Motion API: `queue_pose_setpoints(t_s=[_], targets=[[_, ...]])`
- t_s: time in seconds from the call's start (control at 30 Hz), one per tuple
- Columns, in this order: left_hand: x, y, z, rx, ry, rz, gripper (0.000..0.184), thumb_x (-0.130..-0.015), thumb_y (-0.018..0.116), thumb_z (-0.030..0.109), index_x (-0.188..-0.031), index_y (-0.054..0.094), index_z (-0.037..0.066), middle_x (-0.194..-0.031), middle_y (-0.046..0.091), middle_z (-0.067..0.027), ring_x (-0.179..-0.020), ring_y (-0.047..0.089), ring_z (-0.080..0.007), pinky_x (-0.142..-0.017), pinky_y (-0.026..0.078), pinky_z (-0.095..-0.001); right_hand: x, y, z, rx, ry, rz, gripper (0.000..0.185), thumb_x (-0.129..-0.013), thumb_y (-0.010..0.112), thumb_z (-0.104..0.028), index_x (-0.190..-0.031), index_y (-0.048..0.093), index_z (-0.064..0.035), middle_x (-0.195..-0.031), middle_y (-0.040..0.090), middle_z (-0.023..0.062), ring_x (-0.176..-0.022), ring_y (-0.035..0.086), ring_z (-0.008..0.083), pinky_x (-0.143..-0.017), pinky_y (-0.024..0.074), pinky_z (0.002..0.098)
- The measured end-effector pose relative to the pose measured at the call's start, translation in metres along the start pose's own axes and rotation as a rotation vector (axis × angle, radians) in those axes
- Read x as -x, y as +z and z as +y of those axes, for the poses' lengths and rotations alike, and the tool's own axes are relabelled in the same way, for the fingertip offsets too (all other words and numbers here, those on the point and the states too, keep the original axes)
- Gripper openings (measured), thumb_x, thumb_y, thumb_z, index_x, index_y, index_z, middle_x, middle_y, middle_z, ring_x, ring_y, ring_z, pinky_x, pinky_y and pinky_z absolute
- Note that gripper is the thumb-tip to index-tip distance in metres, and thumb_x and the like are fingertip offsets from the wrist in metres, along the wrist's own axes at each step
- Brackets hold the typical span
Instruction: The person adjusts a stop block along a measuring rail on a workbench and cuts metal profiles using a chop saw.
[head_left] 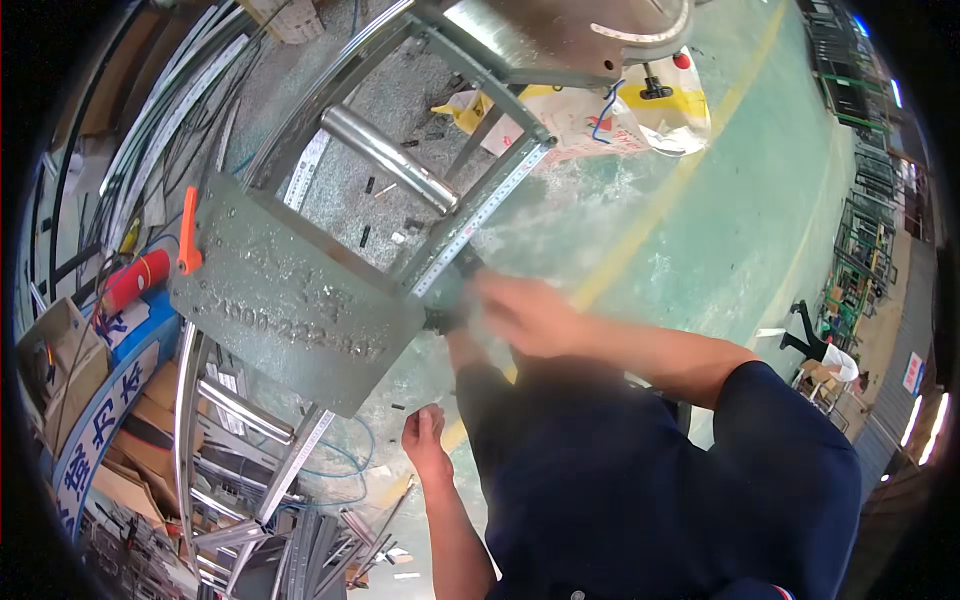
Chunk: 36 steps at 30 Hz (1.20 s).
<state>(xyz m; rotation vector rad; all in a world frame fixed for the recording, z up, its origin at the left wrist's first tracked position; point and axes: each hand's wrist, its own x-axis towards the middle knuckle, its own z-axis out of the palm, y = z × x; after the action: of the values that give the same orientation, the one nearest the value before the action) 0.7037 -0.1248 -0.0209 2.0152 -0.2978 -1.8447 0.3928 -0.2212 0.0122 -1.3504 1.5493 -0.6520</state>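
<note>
My left hand (424,428) is held low beside my leg, below the corner of a grey metal plate (290,300) and apart from it. Its fingers are curled together, and anything inside them is hidden. My right hand (520,308) is smeared by motion in front of my legs, so its grip does not show. Nearest to it is a rail with a measuring scale (480,215) along the machine frame. Wet-looking specks and metal bits lie on the plate, along with the marking "1000-2". A shiny steel roller (390,160) spans the frame beyond the plate.
A second roller (245,410) sits below the plate. Metal offcuts (310,545) and cardboard boxes (140,470) crowd the lower left. An orange lever (188,230) rises at the plate's edge. A white-and-yellow sack (600,120) lies on the green floor; another person (838,362) is far right.
</note>
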Motion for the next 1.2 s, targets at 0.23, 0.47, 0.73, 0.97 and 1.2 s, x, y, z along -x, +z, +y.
queue_pose_setpoints(t_s=[0.23, 0.47, 0.73, 0.97, 1.2], targets=[[0.003, 0.015, 0.032, -0.025, 0.128, -0.075, 0.032, -0.098, 0.057, 0.032, -0.108, 0.06, 0.001, -0.105, 0.064, -0.0098, -0.098, 0.061, -0.0202, -0.089, 0.048, -0.0351, -0.031, -0.016, -0.025, 0.023, -0.15, 0.027, 0.032, -0.084, 0.064, -0.012, -0.115, 0.059, -0.0099, -0.095, 0.062, 0.0122, -0.082, 0.062, 0.0333, -0.07, 0.0505, 0.0426], [0.01, 0.039, 0.073, 0.052, 0.285, -0.182, 0.041, -0.098, 0.055, 0.038, -0.113, 0.057, 0.0, -0.111, 0.061, -0.0122, -0.103, 0.059, -0.0234, -0.094, 0.047, -0.0405, -0.067, -0.042, -0.024, 0.055, -0.224, 0.169, 0.026, -0.083, 0.065, -0.009, -0.109, 0.062, -0.0072, -0.091, 0.061, 0.0111, -0.082, 0.062, 0.0309, -0.071, 0.0508, 0.0398], [0.021, 0.055, 0.116, 0.313, 0.353, -0.235, 0.048, -0.097, 0.057, 0.043, -0.113, 0.058, -0.001, -0.113, 0.062, -0.0148, -0.103, 0.06, -0.0252, -0.096, 0.046, -0.0437, -0.167, -0.072, -0.102, 0.2, -0.513, 0.206, 0.035, -0.082, 0.069, -0.015, -0.115, 0.06, -0.0089, -0.099, 0.06, 0.0097, -0.09, 0.062, 0.0292, -0.075, 0.0506, 0.0394], [0.022, 0.053, 0.126, 0.326, 0.245, -0.135, 0.061, -0.1, 0.05, 0.043, -0.136, 0.038, -0.005, -0.136, 0.045, -0.0217, -0.126, 0.045, -0.033, -0.109, 0.034, -0.0524, -0.238, -0.037, -0.165, 0.351, -0.85, 0.313, 0.04, -0.078, 0.074, -0.029, -0.111, 0.061, -0.0102, -0.111, 0.06, 0.0083, -0.107, 0.056, 0.0318, -0.086, 0.0456, 0.0439], [0.028, 0.067, 0.135, 0.404, 0.261, -0.054, 0.054, -0.097, 0.058, 0.039, -0.132, 0.043, 0.0, -0.129, 0.051, -0.0137, -0.122, 0.048, -0.0277, -0.108, 0.035, -0.0502, -0.273, -0.016, -0.187, 0.632, -0.7, -0.169, 0.029, -0.081, 0.068, -0.039, -0.085, 0.067, -0.0094, -0.084, 0.068, 0.008, -0.091, 0.065, 0.032, -0.078, 0.0491, 0.0463]])
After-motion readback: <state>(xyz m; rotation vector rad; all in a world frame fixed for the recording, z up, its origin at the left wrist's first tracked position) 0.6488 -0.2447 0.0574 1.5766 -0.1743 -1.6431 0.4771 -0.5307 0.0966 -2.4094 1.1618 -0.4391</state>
